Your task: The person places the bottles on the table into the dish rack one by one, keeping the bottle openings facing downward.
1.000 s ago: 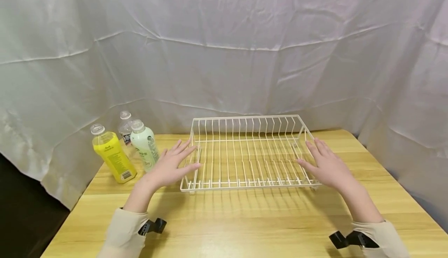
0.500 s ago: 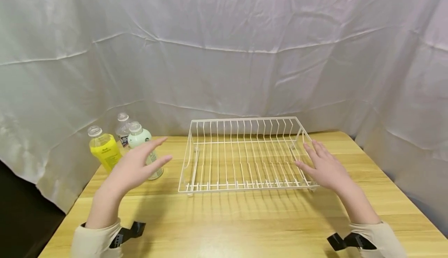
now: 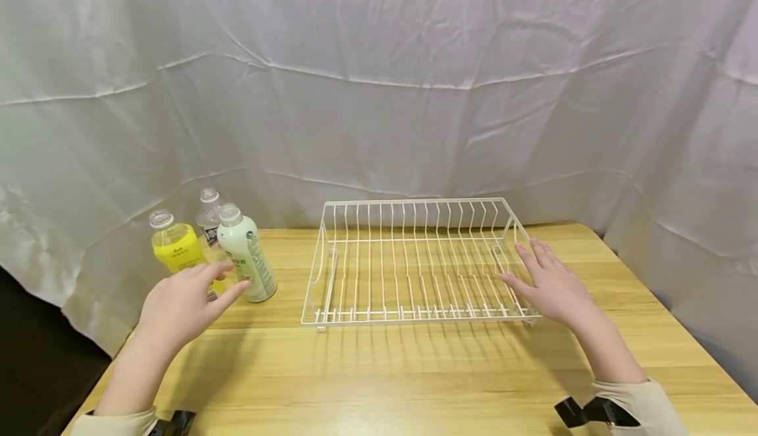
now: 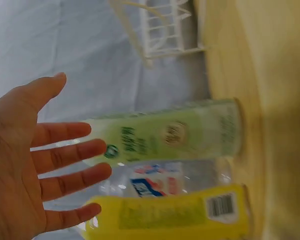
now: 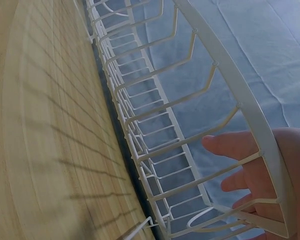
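Note:
In the head view, my left hand [image 3: 183, 301] is raised in front of the bottles at the left, thumb held apart from the fingers. Nearest to it stand a light green bottle [image 3: 249, 252] and a yellow bottle [image 3: 177, 248], whose lower part the hand partly hides. Behind them is a clear labelled bottle [image 3: 208, 222]. In the left wrist view the fingers appear extended beside the green bottle [image 4: 165, 132]. My right hand [image 3: 553, 285] is at the right end of a white wire dish rack [image 3: 420, 321], fingers spread; whether it touches the rim [image 5: 262, 132] I cannot tell.
The wooden table [image 3: 379, 377] carries the rack in its middle and the bottles at its left. A pale curtain [image 3: 379, 127] hangs close behind the rack and along both sides. Rack wires cast shadows on the tabletop.
My left hand has moved leftward and toward the front, from the rack's left end to before the bottles. My right hand stays by the rack's right end.

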Available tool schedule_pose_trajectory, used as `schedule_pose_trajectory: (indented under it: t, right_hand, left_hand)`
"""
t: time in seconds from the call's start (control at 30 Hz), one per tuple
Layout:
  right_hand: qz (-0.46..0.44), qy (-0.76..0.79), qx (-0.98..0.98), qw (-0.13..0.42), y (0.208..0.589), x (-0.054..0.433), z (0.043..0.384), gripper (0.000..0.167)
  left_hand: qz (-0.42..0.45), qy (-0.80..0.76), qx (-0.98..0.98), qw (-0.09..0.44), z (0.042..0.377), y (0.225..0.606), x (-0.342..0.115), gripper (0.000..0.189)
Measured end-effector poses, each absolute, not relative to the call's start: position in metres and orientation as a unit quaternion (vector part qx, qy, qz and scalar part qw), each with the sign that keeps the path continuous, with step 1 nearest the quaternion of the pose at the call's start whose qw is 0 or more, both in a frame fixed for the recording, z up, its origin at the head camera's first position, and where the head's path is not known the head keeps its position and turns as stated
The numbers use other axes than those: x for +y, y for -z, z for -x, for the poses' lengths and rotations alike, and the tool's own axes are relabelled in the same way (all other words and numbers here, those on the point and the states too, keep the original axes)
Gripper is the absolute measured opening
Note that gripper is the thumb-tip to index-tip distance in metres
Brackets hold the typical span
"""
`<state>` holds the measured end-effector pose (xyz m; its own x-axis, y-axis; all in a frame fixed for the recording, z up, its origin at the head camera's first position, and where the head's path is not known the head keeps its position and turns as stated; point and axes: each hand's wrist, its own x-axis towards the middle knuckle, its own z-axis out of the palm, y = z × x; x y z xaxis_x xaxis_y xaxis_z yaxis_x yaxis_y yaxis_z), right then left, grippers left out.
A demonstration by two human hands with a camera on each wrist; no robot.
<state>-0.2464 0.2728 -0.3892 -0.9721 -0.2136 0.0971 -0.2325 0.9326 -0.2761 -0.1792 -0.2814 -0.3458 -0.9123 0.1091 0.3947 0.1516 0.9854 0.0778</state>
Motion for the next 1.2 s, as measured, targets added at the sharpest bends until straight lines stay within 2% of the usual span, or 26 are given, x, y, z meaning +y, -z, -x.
schedule_pose_trajectory:
  t: [0.33,0.5,0.87,1.2]
  right_hand:
    - [-0.111,-0.140,-0.983,0.030,0.386,0.274,0.245,0.085]
    - [-0.109,-0.141,-0.984,0.028,0.383,0.274,0.245,0.085]
    - [-0.111,-0.145,-0.983,0.031,0.388,0.273,0.245,0.086]
    - [-0.110,-0.154,-0.981,0.032,0.386,0.272,0.245,0.086]
  left_hand:
    - [-0.003,0.025,-0.991,0.131,0.195,0.380,-0.293,0.086]
    - [-0.042,0.049,-0.993,0.095,0.207,0.394,-0.292,0.094]
    - [-0.121,0.077,-0.987,0.076,0.224,0.414,-0.284,0.109]
    - [-0.184,0.123,-0.973,0.061,0.238,0.415,-0.267,0.124]
